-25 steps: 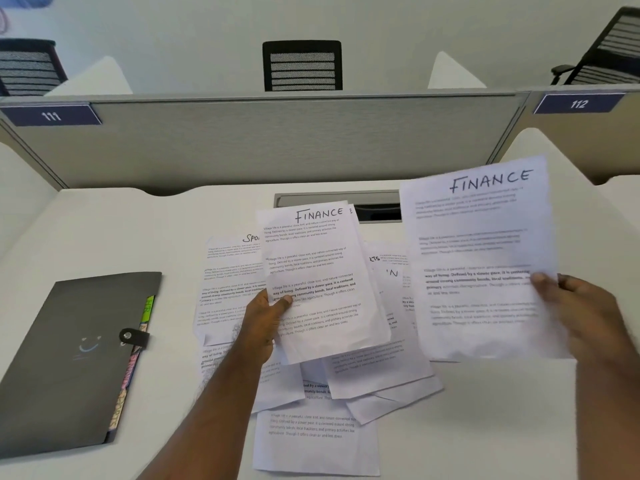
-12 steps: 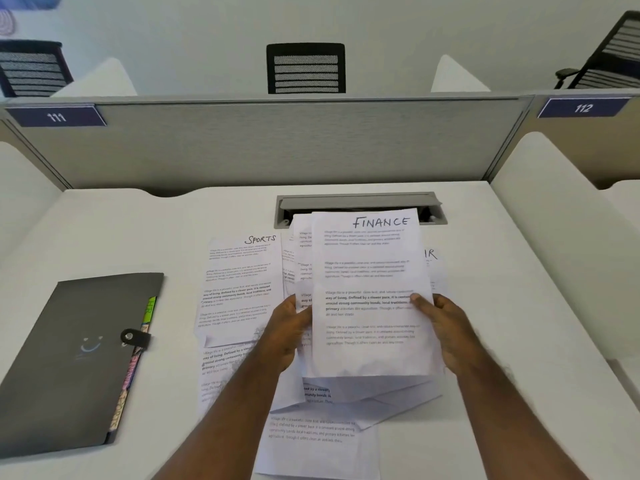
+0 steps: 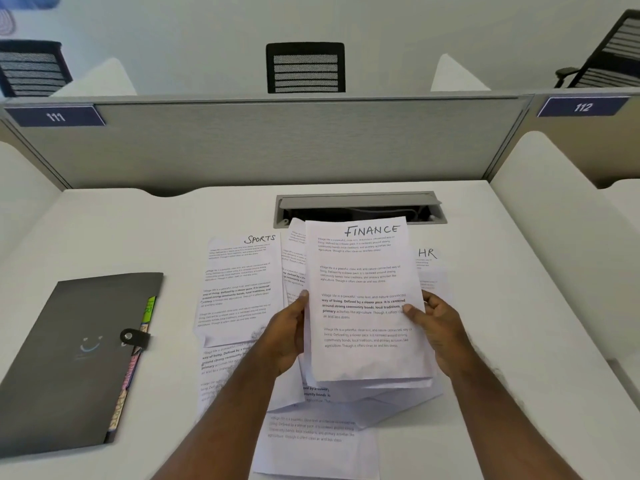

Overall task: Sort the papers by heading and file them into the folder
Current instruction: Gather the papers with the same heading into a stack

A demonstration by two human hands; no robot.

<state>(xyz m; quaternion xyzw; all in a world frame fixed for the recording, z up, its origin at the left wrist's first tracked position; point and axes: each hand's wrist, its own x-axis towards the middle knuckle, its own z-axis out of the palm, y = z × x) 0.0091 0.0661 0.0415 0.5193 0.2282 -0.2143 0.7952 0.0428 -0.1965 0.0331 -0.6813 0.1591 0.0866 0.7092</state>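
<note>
Both hands up over the tabletop [image 3: 485, 271], holding a small stack of FINANCE sheets [image 3: 363, 299] between them, top edge tilted away from the person. Left hand [image 3: 285, 336] is closed on the stack's left edge, thumb on the front face, fingers behind and out of sight. Right hand [image 3: 434, 327] is closed on the right edge, thumb pressed on the printed face, fingers curled behind. At least one more sheet sits behind the top one, its left edge sticking out just above the left thumb; exact count in the stack can't be read. Loose papers [image 3: 311, 431] lie flat and overlapping on the tabletop directly under both hands and forearms. SPORTS sheet [image 3: 239, 289] lies flat just left of the left hand, heading at the far edge. HR sheet [image 3: 431, 268] lies just beyond the right hand, mostly covered by the held stack, only its heading and right margin showing. Dark grey folder [image 3: 69, 358] is well left of the left hand, flat, closed, with its snap strap [image 3: 135, 337] fastened on the edge nearest the papers; coloured index tabs [image 3: 131, 368] poke out along that same edge, one green near the top. Open cable tray slot [image 3: 358, 207] in the tabletop sits beyond the held stack, just past its top edge.
</note>
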